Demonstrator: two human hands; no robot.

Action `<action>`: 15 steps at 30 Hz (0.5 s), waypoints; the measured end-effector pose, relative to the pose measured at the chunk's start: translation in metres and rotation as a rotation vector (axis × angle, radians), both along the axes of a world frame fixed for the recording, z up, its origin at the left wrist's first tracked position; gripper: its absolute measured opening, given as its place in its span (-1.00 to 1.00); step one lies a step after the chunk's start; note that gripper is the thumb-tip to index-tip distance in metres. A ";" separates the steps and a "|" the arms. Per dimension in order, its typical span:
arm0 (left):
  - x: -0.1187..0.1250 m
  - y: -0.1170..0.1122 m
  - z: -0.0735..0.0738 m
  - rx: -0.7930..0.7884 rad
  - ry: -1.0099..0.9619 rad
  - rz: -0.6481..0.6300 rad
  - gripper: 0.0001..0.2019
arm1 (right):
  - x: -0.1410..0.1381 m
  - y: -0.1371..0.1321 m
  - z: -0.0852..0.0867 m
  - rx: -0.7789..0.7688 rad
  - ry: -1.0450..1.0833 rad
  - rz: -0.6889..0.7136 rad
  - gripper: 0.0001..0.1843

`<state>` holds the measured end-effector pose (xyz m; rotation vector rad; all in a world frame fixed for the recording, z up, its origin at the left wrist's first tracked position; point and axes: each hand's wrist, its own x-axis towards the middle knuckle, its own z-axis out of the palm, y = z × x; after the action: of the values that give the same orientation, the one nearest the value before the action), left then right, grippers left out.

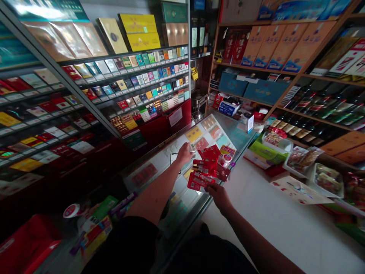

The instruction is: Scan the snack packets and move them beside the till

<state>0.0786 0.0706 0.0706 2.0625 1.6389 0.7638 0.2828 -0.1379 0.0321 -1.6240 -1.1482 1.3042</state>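
Dark sleeves and two bare forearms are filling the bottom of the view, reaching out over a glass worktop (pixel 159 161) in a small shop. The right hand (pixel 218 195), at the worktop's near edge, is closing its fingers on the lower end of a stack of red packets (pixel 205 167) and holding the stack fanned out just above the glass. The left hand (pixel 184 153), farther in over the worktop, is resting partly curled with its fingertips on a small pale packet (pixel 191 147) lying beside the stack; whether it is gripping that packet or only touching it cannot be told.

The red packets are looking flat, glossy and thin, printed with pale labels and overlapping like cards. Judging by that, they are likely light and slick, liable to slide off one another, so a pinch across both faces near one end, as the right hand is doing, seems the safest hold.

Under the glass, more flat packets in yellow, red and green are showing. Behind the worktop to the left, a wall rack of cigarette packs (pixel 137 80) is rising in tiers; to its right, wooden shelves (pixel 285 68) are carrying cartons and dark bottles.
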 end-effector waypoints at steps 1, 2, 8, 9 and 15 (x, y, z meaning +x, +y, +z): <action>-0.001 -0.007 0.007 0.009 -0.007 -0.005 -0.46 | -0.003 0.002 0.003 0.003 -0.013 0.022 -0.60; -0.003 -0.014 0.014 0.016 -0.014 -0.008 -0.45 | -0.006 0.003 0.005 0.006 -0.023 0.046 -0.61; -0.015 -0.079 0.044 0.023 -0.067 0.046 -0.42 | -0.029 0.013 0.015 0.035 0.020 0.175 -0.61; -0.017 -0.093 0.046 0.019 -0.082 0.065 -0.42 | -0.032 0.013 0.015 0.041 0.016 0.197 -0.62; -0.029 -0.180 0.055 -0.015 -0.188 0.188 -0.43 | -0.050 0.017 0.020 0.060 0.002 0.375 -0.63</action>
<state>0.0492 -0.1095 0.1256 1.7833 1.7408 0.9730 0.2324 -0.1209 0.0516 -1.4063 -1.5283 1.4843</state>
